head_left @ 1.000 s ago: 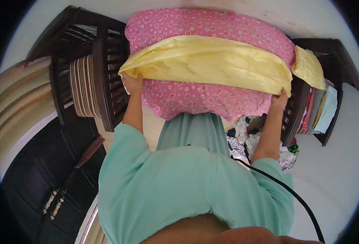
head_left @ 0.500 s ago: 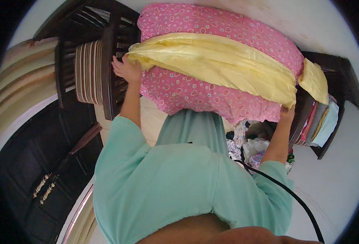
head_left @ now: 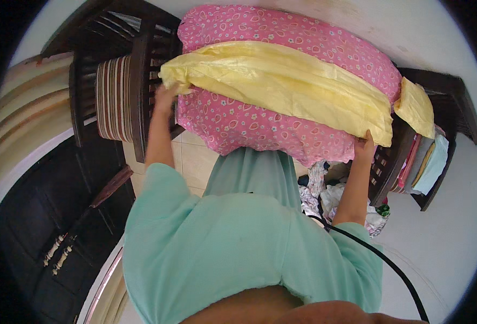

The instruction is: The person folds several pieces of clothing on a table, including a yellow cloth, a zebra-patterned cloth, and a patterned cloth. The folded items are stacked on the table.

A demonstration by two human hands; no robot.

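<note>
A long yellow cloth [head_left: 281,81] with a slight sheen lies stretched in loose lengthwise folds over a pink patterned cloth [head_left: 233,116]. My left hand [head_left: 165,100], a little blurred, grips the yellow cloth's left end, its fingertips partly hidden by the fabric. Near the right end, my right hand [head_left: 364,144] pinches the near edge of the same cloth between thumb and fingers. The pink cloth covers a broad raised surface and hangs down on my side.
Dark wooden chairs flank the pink cloth, the left with a striped cushion [head_left: 114,100]. A folded yellow piece [head_left: 414,108] and stacked folded clothes [head_left: 430,164] rest on the right one. Loose clothes [head_left: 330,194] lie below my right arm. A black cable [head_left: 381,256] crosses nearby.
The yellow cloth's left end has shifted left and slightly nearer with my left hand. My right hand has moved left along the near edge, away from the right corner.
</note>
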